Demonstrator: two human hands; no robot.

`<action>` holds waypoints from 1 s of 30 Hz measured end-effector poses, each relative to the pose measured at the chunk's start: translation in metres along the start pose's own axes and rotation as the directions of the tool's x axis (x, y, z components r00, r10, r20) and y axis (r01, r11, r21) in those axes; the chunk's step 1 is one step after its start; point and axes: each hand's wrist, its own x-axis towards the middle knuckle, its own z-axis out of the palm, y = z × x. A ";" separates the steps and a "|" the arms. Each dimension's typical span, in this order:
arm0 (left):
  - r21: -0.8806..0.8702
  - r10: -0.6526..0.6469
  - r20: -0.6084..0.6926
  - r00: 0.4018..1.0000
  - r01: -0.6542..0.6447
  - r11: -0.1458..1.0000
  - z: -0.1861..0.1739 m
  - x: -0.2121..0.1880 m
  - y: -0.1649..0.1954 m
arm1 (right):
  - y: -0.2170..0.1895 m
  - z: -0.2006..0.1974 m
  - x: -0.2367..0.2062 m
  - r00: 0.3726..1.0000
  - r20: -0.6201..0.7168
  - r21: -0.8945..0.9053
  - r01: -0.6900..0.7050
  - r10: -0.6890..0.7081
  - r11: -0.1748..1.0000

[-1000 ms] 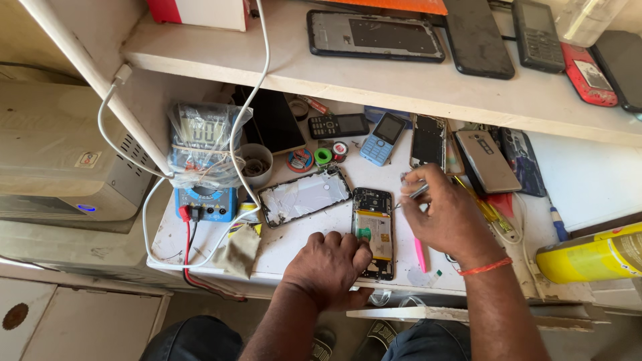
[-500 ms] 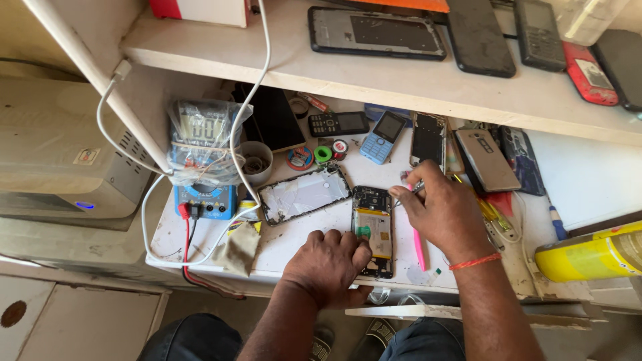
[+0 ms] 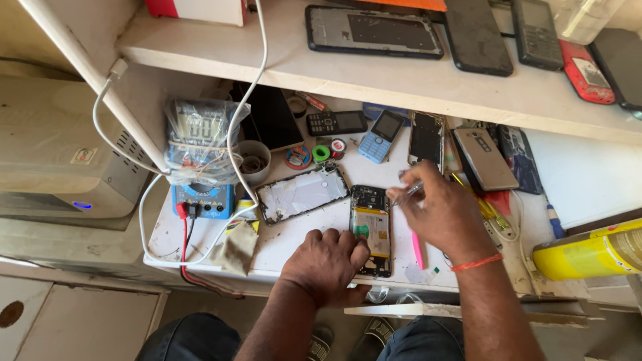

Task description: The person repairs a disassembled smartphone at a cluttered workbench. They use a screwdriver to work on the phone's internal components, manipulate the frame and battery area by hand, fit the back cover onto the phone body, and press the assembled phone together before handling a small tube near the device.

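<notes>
yellow can (image 3: 592, 252): cut off at right edge | opened phone (image 3: 372, 230): lower end hidden under left hand (image 3: 328, 264) | tool tip: too small to tell
</notes>
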 end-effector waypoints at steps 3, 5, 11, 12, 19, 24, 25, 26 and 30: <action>-0.001 -0.001 0.011 1.000 0.001 1.000 -0.001 0.000 0.000 | 0.000 -0.001 -0.001 0.993 -0.052 0.152 0.115 -0.108 0.982; 0.000 0.003 -0.005 1.000 -0.003 1.000 -0.001 -0.001 0.000 | -0.001 0.000 0.000 0.995 -0.063 0.091 0.081 -0.075 0.993; 0.000 -0.009 0.043 0.999 0.009 1.000 -0.005 0.000 0.001 | -0.003 0.003 -0.001 0.998 -0.056 -0.009 -0.019 0.018 1.000; 0.001 -0.012 0.051 0.999 0.012 1.000 -0.005 0.000 0.001 | -0.003 0.003 -0.001 0.998 -0.066 0.000 -0.020 0.020 1.000; 0.010 -0.014 0.050 0.999 0.013 1.000 -0.005 0.000 0.002 | -0.002 0.006 0.002 0.997 -0.066 -0.042 -0.033 0.030 0.999; 0.010 -0.008 0.043 0.999 0.007 1.000 -0.004 0.000 0.001 | 0.001 0.008 0.000 0.994 -0.052 0.021 -0.091 0.092 0.996; 0.009 -0.005 0.039 0.999 0.005 1.000 -0.003 0.000 0.001 | 0.002 0.008 0.000 0.996 -0.074 0.041 -0.042 0.045 0.998; 0.008 -0.003 0.036 0.999 0.003 1.000 -0.003 0.001 0.001 | 0.003 0.007 0.000 0.995 -0.097 0.061 0.008 -0.002 0.998; -0.009 0.000 0.020 1.000 0.000 1.000 -0.002 0.000 0.000 | 0.006 0.005 -0.003 0.991 -0.025 0.159 -0.127 0.132 0.979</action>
